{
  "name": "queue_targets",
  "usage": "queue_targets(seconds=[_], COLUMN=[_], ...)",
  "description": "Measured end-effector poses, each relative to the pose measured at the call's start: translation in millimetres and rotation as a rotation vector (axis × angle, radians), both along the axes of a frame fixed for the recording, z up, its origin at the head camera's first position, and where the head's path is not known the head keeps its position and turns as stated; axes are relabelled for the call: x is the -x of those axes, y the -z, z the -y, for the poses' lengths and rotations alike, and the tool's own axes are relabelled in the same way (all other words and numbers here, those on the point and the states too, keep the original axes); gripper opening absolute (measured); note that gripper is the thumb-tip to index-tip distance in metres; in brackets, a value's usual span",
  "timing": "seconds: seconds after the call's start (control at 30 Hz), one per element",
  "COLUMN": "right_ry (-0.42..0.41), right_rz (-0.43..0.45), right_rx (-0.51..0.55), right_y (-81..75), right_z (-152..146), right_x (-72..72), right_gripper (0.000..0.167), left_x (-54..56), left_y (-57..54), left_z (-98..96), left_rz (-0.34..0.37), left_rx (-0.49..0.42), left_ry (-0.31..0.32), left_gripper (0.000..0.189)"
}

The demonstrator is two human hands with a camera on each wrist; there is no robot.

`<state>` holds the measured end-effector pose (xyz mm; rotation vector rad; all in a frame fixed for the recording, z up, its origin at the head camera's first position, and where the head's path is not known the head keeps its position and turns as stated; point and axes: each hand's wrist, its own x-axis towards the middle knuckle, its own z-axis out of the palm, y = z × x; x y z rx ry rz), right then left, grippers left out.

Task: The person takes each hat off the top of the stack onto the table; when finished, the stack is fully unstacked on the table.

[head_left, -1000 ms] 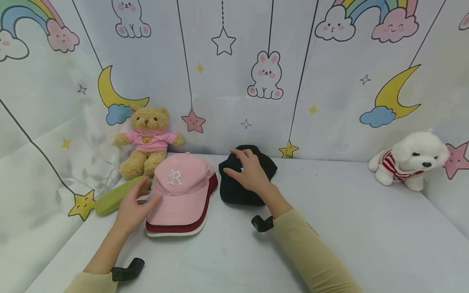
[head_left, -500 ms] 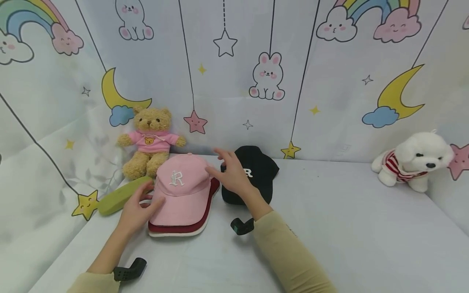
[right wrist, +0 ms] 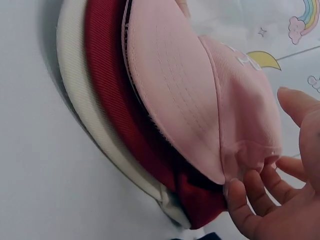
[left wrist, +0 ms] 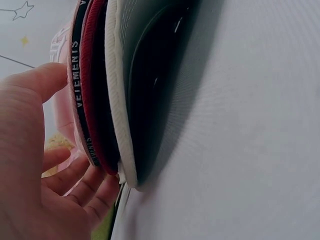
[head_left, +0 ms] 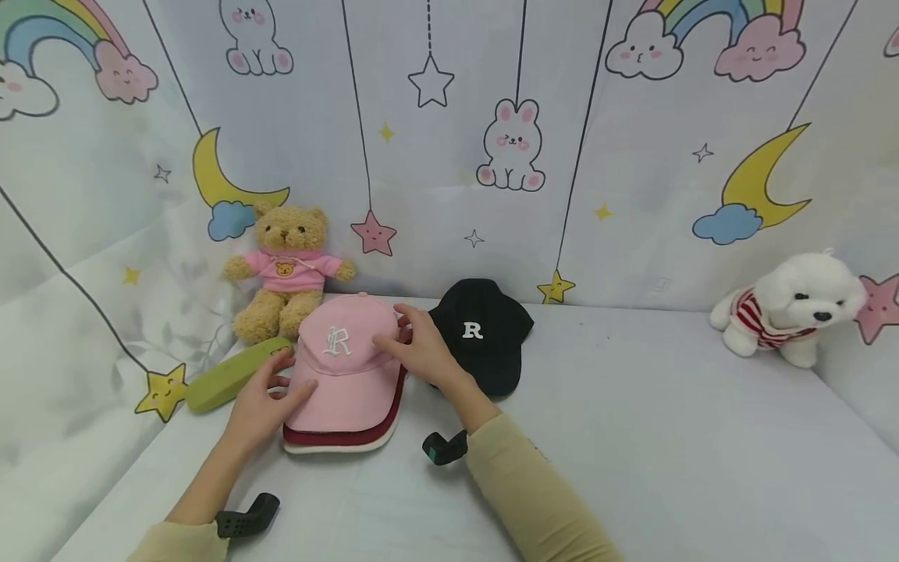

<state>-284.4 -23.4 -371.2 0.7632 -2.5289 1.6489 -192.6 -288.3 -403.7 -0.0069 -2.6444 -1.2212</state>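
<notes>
Pink cap (head_left: 346, 394) mostly hides red cap (right wrist: 124, 120); left hand (head_left: 260, 406), right hand (head_left: 428, 351) loosely spread, touching.

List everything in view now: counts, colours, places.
top baseball cap: 1, pink, stacked
middle cap: 1, dark red, stacked
bottom cap: 1, cream, stacked
lone baseball cap: 1, black, right of stack
teddy bear: 1, tan, pink hoodie, behind stack
oblong case: 1, green, stack's left
plush dog: 1, white, far right
tabletop: 1, white, under stack
cartoon backdrop: 1, mostly white, rear
wrist cameras: 2, black, wrists
sleeves: 2, beige, forearms
left hand: 1, bare, stack's left
right hand: 1, bare, stack's right
</notes>
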Motion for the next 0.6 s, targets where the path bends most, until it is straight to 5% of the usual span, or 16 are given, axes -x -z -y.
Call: queue_targets(seconds=[0.27, 0.6], right_ry=[-0.007, -0.024], right_rz=[0.047, 0.063], right_rx=[0.029, 0.077], right_y=[4.4, 1.0], right_z=[6.9, 7.1], right_x=[0.6, -4.5], right_gripper=[0.061, 0.063], left_x=[-2.8, -4.2], left_y=[-2.7, -3.1], left_z=[1.2, -2.9], left_rz=[0.071, 0.025], left_rx=[-0.006, -0.030], left_ry=[-0.015, -0.029], left_gripper=[0.084, 0.082])
